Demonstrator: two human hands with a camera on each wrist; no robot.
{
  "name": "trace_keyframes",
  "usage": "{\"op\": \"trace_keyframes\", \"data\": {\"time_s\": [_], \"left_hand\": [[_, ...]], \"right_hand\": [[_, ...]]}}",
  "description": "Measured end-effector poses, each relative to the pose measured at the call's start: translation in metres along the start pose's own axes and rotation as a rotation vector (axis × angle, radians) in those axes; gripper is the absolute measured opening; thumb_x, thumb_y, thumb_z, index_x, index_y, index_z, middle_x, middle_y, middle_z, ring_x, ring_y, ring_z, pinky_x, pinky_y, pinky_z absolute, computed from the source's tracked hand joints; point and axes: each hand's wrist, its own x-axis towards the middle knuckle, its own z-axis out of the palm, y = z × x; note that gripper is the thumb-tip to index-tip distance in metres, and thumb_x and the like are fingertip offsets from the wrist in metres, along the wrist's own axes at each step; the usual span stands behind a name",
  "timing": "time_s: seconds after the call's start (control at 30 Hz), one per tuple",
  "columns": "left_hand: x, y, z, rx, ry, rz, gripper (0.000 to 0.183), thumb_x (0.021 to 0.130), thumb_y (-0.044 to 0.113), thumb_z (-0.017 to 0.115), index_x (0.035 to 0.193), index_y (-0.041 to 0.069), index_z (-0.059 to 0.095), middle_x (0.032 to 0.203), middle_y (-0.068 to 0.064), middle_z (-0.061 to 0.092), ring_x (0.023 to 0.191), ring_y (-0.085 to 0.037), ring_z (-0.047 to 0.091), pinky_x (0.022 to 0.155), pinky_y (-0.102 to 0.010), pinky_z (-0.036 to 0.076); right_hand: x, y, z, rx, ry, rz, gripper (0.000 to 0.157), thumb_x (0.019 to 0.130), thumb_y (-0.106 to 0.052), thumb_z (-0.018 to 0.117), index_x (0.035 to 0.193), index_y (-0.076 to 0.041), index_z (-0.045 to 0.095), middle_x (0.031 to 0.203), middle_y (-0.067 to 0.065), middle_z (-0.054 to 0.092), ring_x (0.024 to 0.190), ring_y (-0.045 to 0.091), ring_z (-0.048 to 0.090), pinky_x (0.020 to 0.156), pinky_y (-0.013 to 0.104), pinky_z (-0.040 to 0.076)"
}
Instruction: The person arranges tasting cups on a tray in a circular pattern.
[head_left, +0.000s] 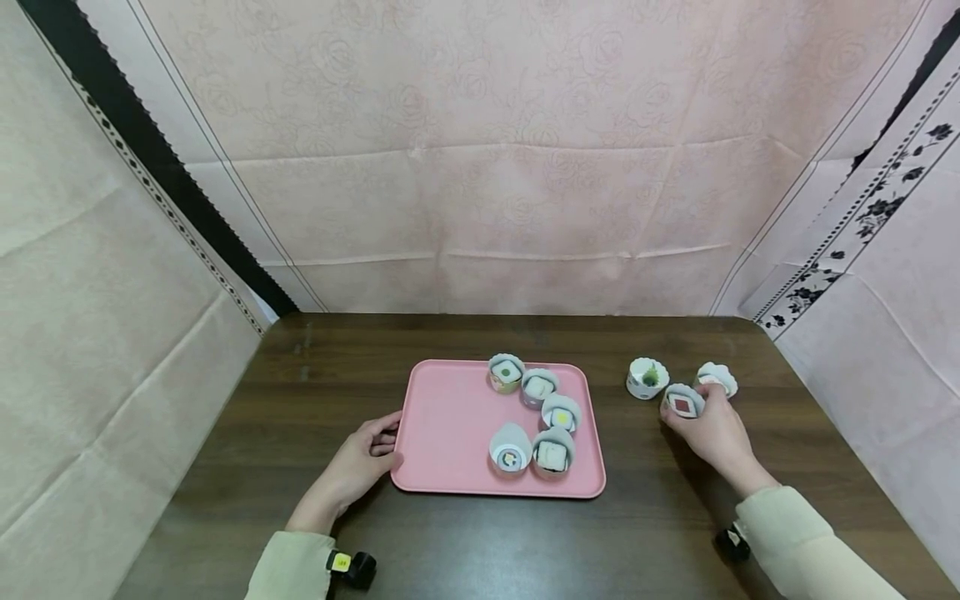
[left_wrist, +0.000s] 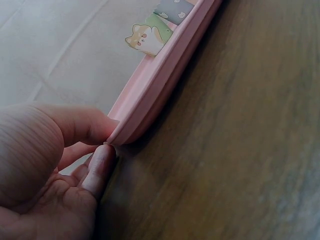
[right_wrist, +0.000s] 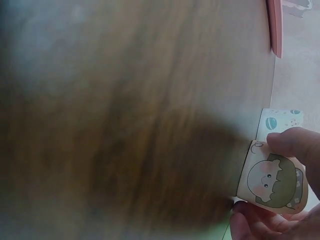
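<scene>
My left hand (head_left: 357, 460) pinches the left rim of a pink tray (head_left: 446, 421) between thumb and fingers, as the left wrist view also shows. On the tray's right half stand several small printed paper cups with pale, frosting-like tops; one cup (head_left: 510, 450) is at the front. To the right of the tray, my right hand (head_left: 711, 429) grips a paper cup (right_wrist: 272, 182) with a cartoon face on its side and a dark red square on top. Close by on the table stand a white cup with a green piece (head_left: 647, 377) and a white-topped cup (head_left: 717, 378), partly hidden by the fingers.
The brown wooden table (head_left: 465, 550) runs back to a pale patterned cloth (head_left: 480, 208). More pale cloth hangs at both sides. Bare wood lies between the tray and the cups on the right.
</scene>
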Motion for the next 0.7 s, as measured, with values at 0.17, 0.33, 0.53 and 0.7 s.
{"op": "trace_keyframes", "data": {"time_s": [0.17,0.33,0.53,0.7], "left_hand": [[0.0,0.0,0.0,0.002,0.001,0.002,0.059,0.078,-0.003,0.062,0.133,0.008,0.042,0.126,-0.013,0.041,0.103,-0.027,0.048,0.081,-0.031,0.045],[0.0,0.001,0.001,0.011,0.005,-0.004,0.059,0.078,-0.003,0.062,0.133,0.008,0.042,0.126,-0.013,0.041,0.103,-0.027,0.048,0.081,-0.03,0.045],[-0.001,0.003,0.001,0.02,0.01,-0.005,0.059,0.078,-0.003,0.062,0.133,0.007,0.042,0.125,-0.013,0.041,0.103,-0.027,0.048,0.081,-0.03,0.046],[0.001,0.001,0.001,0.014,0.01,-0.002,0.059,0.078,-0.003,0.062,0.133,0.007,0.042,0.124,-0.014,0.041,0.102,-0.027,0.049,0.08,-0.029,0.046]], "right_hand": [[-0.002,0.003,0.0,-0.005,0.006,0.0,0.071,0.072,-0.043,0.069,0.115,0.003,0.036,0.091,0.021,0.053,0.072,0.031,0.051,0.056,0.035,0.037],[-0.006,0.004,-0.003,0.004,-0.003,0.014,0.075,0.074,-0.046,0.067,0.119,0.004,0.034,0.095,0.023,0.051,0.076,0.032,0.051,0.058,0.036,0.038],[-0.011,-0.002,-0.01,0.016,0.059,-0.012,0.07,0.075,-0.042,0.067,0.119,0.002,0.036,0.096,0.022,0.053,0.077,0.032,0.051,0.059,0.036,0.037],[-0.016,-0.011,-0.017,0.04,0.097,-0.033,0.067,0.075,-0.044,0.066,0.119,-0.002,0.037,0.1,0.019,0.053,0.081,0.031,0.051,0.061,0.036,0.036]]}}
